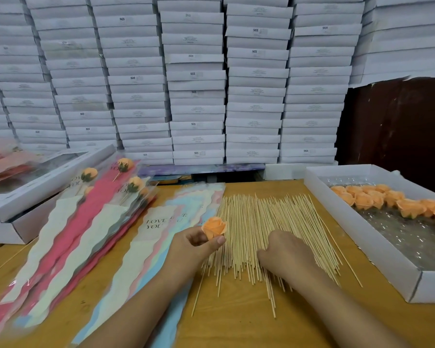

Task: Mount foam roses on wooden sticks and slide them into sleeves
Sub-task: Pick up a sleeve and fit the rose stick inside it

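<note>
Foam rose (pixel 213 227): pinched in left hand (pixel 196 249).
Wooden sticks (pixel 251 229): spread mid-worktop (pixel 236 327); right hand (pixel 284 254), fingers curled, rests on them; grip unclear.
Sleeves (pixel 146 252): left of sticks.

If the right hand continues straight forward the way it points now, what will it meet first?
The right hand already lies on the spread of wooden sticks, pointing away from the person. Going on, it would probably only slide along more sticks; past them the table edge looks bare, though depth is unclear.

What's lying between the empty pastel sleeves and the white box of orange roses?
A spread pile of thin wooden sticks, with both hands over its near part, in the head view.
</note>
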{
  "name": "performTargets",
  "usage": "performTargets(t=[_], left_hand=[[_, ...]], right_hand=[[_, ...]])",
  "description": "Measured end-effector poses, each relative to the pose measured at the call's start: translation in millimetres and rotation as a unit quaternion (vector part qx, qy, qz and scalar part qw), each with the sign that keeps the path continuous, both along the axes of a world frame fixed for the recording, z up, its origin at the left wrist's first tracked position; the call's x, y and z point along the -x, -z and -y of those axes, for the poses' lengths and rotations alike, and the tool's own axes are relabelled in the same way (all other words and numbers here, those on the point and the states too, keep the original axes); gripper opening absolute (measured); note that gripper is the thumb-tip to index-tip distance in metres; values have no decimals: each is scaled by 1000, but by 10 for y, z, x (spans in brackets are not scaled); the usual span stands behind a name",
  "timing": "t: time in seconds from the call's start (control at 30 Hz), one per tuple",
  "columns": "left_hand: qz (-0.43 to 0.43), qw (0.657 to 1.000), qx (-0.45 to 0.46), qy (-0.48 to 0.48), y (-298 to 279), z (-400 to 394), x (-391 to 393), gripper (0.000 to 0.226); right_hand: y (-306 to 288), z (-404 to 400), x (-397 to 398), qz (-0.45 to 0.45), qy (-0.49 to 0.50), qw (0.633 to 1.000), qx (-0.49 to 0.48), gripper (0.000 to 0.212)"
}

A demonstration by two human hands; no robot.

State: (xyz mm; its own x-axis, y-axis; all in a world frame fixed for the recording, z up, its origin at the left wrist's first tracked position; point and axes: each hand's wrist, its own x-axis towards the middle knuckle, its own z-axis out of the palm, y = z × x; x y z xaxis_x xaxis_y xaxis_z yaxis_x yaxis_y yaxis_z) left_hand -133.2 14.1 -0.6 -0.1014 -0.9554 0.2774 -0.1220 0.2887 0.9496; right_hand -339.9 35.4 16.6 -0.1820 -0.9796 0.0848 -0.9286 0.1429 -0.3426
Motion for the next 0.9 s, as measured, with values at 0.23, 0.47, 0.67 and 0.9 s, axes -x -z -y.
performTargets(t=[0.23, 0.47, 0.67, 0.9], left_hand=[[-100, 993, -56, 10, -33, 8, -17, 40], [-106, 990, -94, 17, -31, 26, -34, 38], [-117, 986, -115, 34, -46, 10, -30, 37], [-137, 980, -137, 54, -61, 5, -44, 53]], right_hand=[[-83, -42, 145, 90, -8, 996, -28, 38], [-154, -75, 342, 153, -28, 987, -37, 48], [-84, -98, 407, 232, -30, 970, -60, 45], [-110, -141, 433, 308, -6, 951, -41, 28]])
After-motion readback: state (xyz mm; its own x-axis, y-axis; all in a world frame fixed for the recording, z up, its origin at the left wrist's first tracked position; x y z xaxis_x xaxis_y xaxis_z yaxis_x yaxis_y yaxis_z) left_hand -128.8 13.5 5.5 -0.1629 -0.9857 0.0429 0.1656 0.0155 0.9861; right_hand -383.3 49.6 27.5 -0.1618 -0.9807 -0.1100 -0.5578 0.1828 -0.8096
